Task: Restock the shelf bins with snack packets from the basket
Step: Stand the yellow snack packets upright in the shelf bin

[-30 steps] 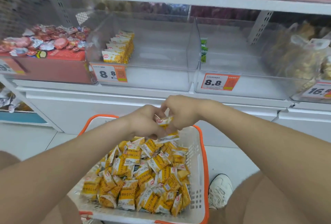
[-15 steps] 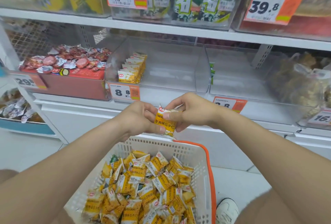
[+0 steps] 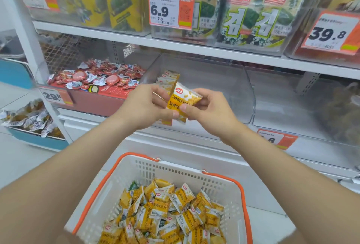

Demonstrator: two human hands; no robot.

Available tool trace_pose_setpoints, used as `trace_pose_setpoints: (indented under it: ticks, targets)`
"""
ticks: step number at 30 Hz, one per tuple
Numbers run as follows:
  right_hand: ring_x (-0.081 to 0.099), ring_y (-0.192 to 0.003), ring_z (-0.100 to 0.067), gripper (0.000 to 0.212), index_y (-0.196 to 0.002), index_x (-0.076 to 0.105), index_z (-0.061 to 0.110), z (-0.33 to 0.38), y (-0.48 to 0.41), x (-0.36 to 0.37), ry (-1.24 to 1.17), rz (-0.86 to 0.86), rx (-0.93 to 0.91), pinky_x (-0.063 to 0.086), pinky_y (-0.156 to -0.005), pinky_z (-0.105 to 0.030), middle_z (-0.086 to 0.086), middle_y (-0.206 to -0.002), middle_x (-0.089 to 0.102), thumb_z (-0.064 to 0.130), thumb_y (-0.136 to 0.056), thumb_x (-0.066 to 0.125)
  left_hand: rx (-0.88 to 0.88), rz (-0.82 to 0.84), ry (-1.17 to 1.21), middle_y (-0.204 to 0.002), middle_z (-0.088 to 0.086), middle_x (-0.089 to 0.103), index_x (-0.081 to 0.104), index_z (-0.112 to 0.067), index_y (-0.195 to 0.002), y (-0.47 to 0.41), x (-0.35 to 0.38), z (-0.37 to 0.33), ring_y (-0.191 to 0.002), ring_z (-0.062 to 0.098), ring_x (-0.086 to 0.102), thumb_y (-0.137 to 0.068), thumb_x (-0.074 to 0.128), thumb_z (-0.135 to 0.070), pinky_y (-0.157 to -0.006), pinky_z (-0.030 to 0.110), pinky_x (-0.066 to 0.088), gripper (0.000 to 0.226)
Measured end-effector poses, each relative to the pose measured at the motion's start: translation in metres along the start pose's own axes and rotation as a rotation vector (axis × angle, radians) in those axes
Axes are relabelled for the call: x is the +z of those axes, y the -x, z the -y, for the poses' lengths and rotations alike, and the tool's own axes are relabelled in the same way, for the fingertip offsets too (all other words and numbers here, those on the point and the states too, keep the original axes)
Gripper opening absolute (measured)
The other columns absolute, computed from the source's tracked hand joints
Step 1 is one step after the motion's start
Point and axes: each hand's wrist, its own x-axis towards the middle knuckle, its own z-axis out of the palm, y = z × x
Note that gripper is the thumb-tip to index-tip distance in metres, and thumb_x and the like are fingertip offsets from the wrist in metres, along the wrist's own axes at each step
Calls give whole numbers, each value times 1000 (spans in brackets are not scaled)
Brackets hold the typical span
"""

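Yellow and white, the snack packet point(image 3: 182, 101) sits between my two hands in front of the shelf, tilted so its red logo points toward eleven o'clock. My left hand point(image 3: 144, 107) grips its left side, fingers curled over the upper edge and thumb pressed on the lower corner. My right hand point(image 3: 210, 111) pinches the other side, thumb on the printed face and fingers tucked behind. The two thumbs nearly meet at the packet's six o'clock. A sliver of yellow shows below my left thumb, and I cannot tell whether it is a second packet in the grip.

Just behind, at eleven o'clock from the packet, a short row of matching packets point(image 3: 168, 80) stands on edge against the left wall of a clear plastic bin point(image 3: 224, 87). At nine o'clock from that bin, a neighbouring one holds a heap of red-wrapped sweets point(image 3: 101, 76), with a 29.8 price tag point(image 3: 55, 95) on its front. At three o'clock sits another clear bin point(image 3: 282, 107); my right forearm hides part of its orange price tag point(image 3: 276, 139).

At six o'clock, below my forearms, stands the white basket point(image 3: 175, 169) with its orange rim and handles, holding a loose pile of the same yellow packets point(image 3: 167, 214).

At twelve o'clock, on the shelf above, seaweed packs point(image 3: 253, 15) stand upright behind a 6.9 tag point(image 3: 169, 9), and a 39.8 tag point(image 3: 329, 33) hangs at two o'clock.
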Motion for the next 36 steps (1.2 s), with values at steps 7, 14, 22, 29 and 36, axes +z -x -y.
trace_pose_setpoints:
  ticks: [7, 14, 22, 29, 36]
  targets:
    - [70, -85, -11, 25, -108, 68, 24, -14, -60, 29, 398, -233, -181, 57, -84, -35, 11, -92, 74, 21, -86, 80, 49, -212, -639, -124, 6, 33, 54, -26, -130, -34, -30, 26, -120, 36, 36, -72, 85, -13, -101, 47, 43, 67]
    - [68, -63, -18, 14, -92, 78, 6, -20, -102, 50, 427, 80, 213, 59, -55, -29, -6, -77, 70, 10, -80, 84, 50, -114, -646, -111, 4, 41, 57, -28, -114, -52, -36, 35, -111, 35, 51, -81, 65, -6, -96, 52, 48, 41]
    - [47, -61, -11, 22, -63, 69, 15, -30, -132, 66, 651, 106, 189, 38, -52, -21, 4, -59, 56, 17, -73, 88, 71, -102, -631, -113, 5, 43, 67, -25, -111, -61, -33, 37, -101, 36, 59, -84, 58, -5, -96, 50, 51, 35]
    - [57, -67, -14, 46, -75, 58, 16, -32, -137, 67, 799, 42, 251, 38, -47, -23, -3, -81, 62, 45, -65, 93, 80, -88, -652, -118, 6, 42, 56, -25, -128, -58, -34, 36, -100, 38, 58, -84, 56, -4, -92, 51, 52, 49]
    - [74, -91, -30, 27, -90, 67, 7, -26, -119, 46, 522, 106, 321, 64, -79, -44, -9, -95, 75, 19, -76, 86, 175, -233, -708, -128, 11, 39, 57, -20, -125, -46, -28, 33, -108, 39, 48, -85, 61, -6, -89, 48, 47, 42]
